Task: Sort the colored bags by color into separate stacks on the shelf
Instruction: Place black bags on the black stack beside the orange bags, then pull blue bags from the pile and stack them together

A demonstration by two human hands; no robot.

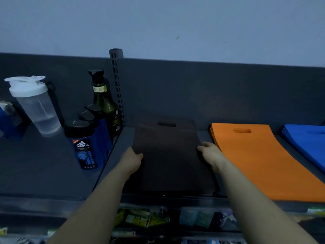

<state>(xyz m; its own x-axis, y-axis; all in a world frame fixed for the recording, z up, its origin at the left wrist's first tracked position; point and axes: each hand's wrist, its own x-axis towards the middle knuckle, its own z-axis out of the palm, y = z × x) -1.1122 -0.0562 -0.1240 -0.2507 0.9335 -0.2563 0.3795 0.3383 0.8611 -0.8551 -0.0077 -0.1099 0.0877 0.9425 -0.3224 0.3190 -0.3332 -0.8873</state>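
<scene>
Both forearms are stretched forward over the shelf. The brown bags — a dark, flat stack with a handle slot at the far end — are gripped at the left edge by the left hand and at the right edge by the right hand. Just to the right the orange bags are laid flat, then the blue bags. At the left, a shaker bottle is stood — upright.
</scene>
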